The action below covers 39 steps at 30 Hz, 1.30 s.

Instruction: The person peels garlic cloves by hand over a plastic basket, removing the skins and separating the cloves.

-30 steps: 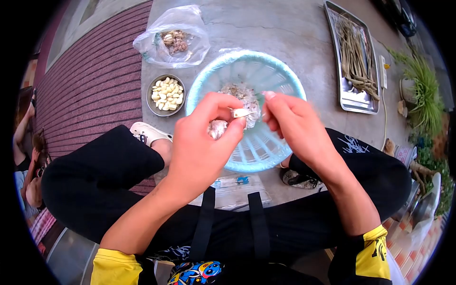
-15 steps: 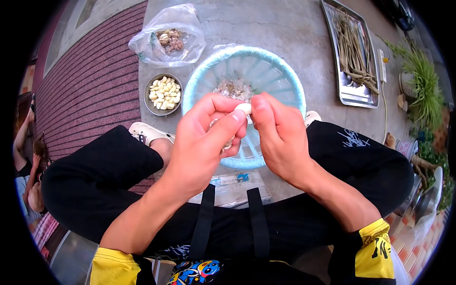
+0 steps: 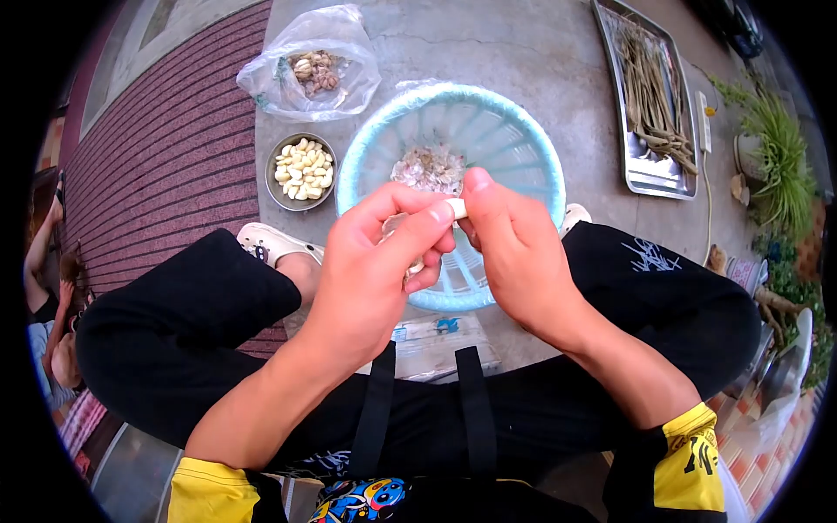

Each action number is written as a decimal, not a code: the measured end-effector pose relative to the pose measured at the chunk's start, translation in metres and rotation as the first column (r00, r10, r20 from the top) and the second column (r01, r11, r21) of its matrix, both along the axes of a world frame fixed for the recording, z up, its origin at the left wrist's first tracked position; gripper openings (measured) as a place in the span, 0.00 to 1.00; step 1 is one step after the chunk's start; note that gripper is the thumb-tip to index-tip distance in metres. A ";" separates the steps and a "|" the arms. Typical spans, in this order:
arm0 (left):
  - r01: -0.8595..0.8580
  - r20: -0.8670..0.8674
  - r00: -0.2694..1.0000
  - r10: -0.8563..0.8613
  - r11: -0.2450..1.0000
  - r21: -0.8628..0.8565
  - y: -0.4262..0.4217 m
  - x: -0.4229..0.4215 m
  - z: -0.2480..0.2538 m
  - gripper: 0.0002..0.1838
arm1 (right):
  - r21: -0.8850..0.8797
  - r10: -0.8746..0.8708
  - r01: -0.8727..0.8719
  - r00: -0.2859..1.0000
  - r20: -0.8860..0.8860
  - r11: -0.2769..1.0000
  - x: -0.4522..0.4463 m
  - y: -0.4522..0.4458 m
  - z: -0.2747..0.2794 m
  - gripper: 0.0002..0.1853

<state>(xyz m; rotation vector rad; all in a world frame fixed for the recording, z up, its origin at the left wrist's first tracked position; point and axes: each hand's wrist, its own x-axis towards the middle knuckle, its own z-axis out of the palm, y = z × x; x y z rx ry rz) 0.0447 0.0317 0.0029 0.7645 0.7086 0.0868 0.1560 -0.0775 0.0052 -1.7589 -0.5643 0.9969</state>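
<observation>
A pale garlic clove (image 3: 457, 208) is pinched between the thumb and forefinger of my left hand (image 3: 366, 261). That hand's other fingers curl round more garlic, mostly hidden by the palm. My right hand (image 3: 532, 257) is closed at the clove's right end, its thumb raised over bent fingers. Both hands are above the near part of a light-blue plastic basin (image 3: 551, 166). Papery garlic skins (image 3: 429, 168) lie in a heap at its bottom. Left of it, a metal bowl (image 3: 275, 193) holds several peeled cloves (image 3: 305, 167).
Beyond the bowl lies a clear plastic bag (image 3: 349, 96) with garlic bulbs (image 3: 316, 73) inside. A metal tray (image 3: 649, 179) of dried stalks stands at the far right, near a power strip (image 3: 703, 122) and a potted plant (image 3: 778, 166). Another person's limbs (image 3: 57, 322) show at the left edge.
My right thumb and fingers have shifted slightly on the clove, which has tipped and sits a little lower. My left hand keeps its pinch.
</observation>
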 end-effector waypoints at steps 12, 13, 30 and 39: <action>0.147 -0.182 0.983 -0.039 0.758 0.635 -0.003 0.002 -0.005 0.08 | -0.037 0.132 -0.133 0.827 0.546 0.990 0.024 -0.005 -0.019 0.10; 0.178 -0.184 0.981 -0.058 0.632 0.754 -0.003 0.001 -0.006 0.10 | -0.037 0.131 -0.133 0.827 0.546 0.990 0.024 -0.003 -0.012 0.10; 0.153 -0.091 0.985 -0.150 0.476 0.866 0.001 -0.001 -0.016 0.08 | -0.056 0.023 -0.043 0.945 -0.325 0.997 0.020 0.003 0.003 0.10; 0.262 -0.208 0.964 -0.165 0.714 0.649 0.005 0.000 -0.006 0.08 | -0.100 0.191 -0.179 0.973 0.127 0.979 0.013 -0.001 -0.001 0.07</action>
